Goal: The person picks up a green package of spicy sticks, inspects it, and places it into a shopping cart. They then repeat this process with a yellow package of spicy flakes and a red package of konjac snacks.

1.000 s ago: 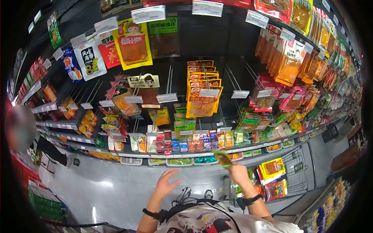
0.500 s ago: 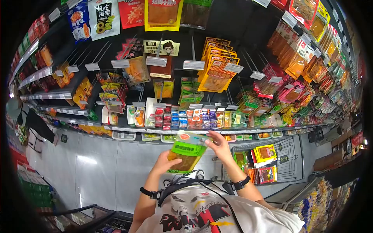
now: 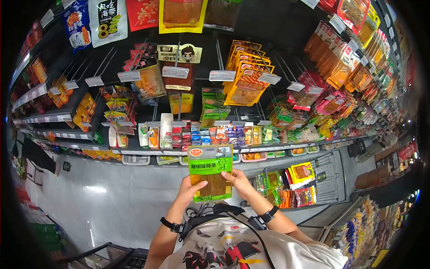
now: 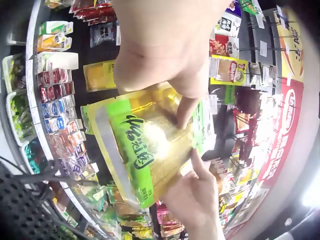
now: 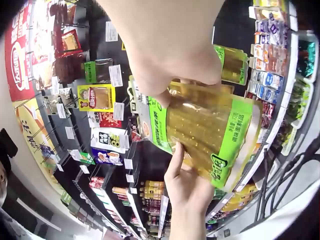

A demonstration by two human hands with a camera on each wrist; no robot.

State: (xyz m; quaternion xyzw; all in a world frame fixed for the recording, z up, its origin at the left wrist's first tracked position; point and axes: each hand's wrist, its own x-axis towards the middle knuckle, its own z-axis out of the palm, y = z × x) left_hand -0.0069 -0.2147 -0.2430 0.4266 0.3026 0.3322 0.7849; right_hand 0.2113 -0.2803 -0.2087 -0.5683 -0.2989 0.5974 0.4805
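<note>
Both hands hold one flat snack packet (image 3: 210, 168) upright in front of the chest, its printed face toward the head camera. The packet has a grey top, a green band with dark lettering and a clear window over brown strips. My left hand (image 3: 189, 190) grips its left edge, thumb across the front. On the right edge my right hand (image 3: 238, 183) pinches it, thumb on the front and fingers behind. In the left wrist view the packet (image 4: 145, 142) shows its shiny window, and in the right wrist view the brown strips (image 5: 195, 127) show clearly.
A shopping cart (image 3: 329, 179) with several packets stands on the right. Ahead, a dark shelf wall carries hanging yellow-orange packets (image 3: 247, 83) on hooks and rows of small packs (image 3: 219, 136). At far left another person's legs (image 3: 42, 154) show in the aisle.
One second ago the right hand alone held the packet near the cart, the left hand free. It came to the middle, the left hand took hold, and the packet was straightened upright.
</note>
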